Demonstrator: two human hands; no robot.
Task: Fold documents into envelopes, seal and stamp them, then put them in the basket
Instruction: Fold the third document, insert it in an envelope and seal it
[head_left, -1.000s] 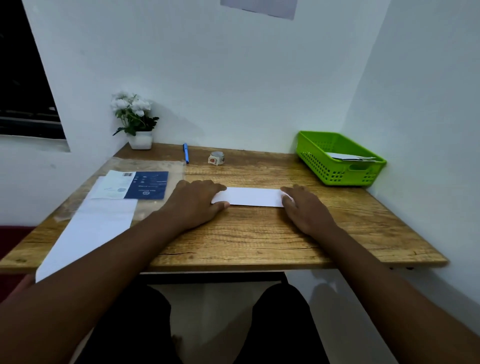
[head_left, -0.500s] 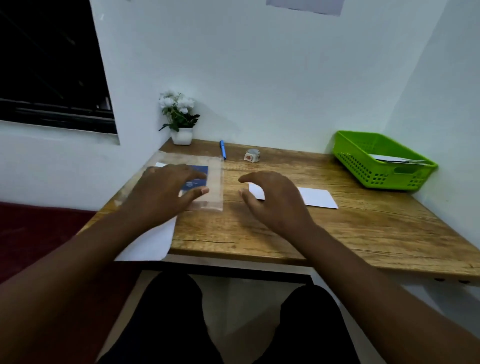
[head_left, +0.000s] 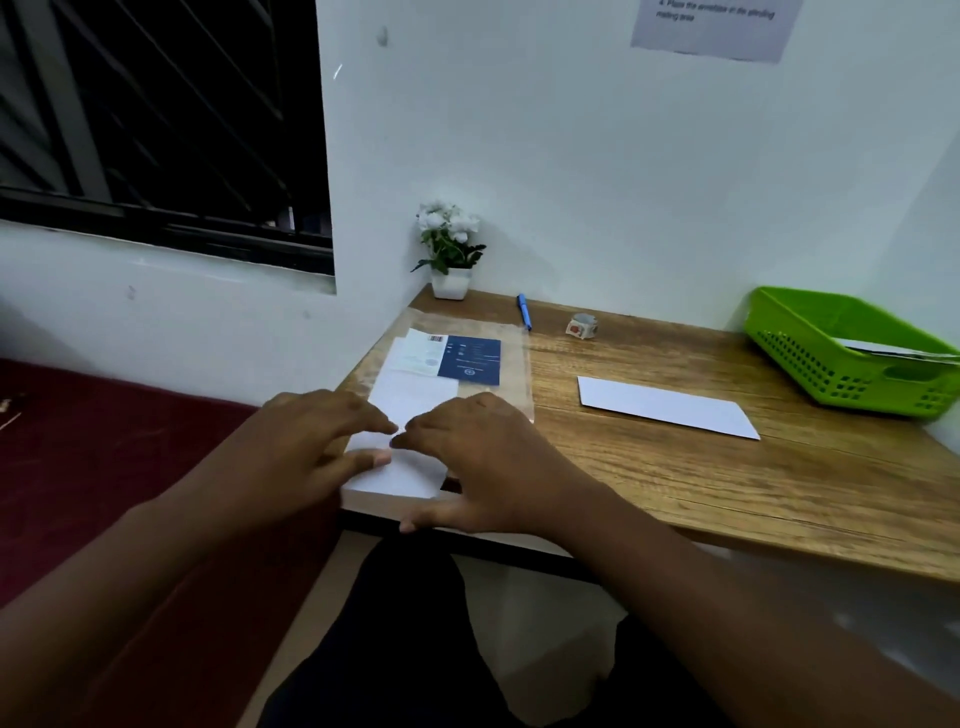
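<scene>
Two hands, left (head_left: 306, 452) and right (head_left: 483, 462), rest with fingers extended on the white paper stack (head_left: 410, 415) at the desk's (head_left: 727, 493) left edge; a folded document (head_left: 665, 408) lies near the green basket (head_left: 852, 353).

A small home-office corner is showing here: a wooden counter (head_left: 727, 478) is sitting against white walls beside a barred window (head_left: 156, 119), carrying a potted plant (head_left: 449, 249), pen (head_left: 523, 310) and green basket (head_left: 831, 364)
</scene>
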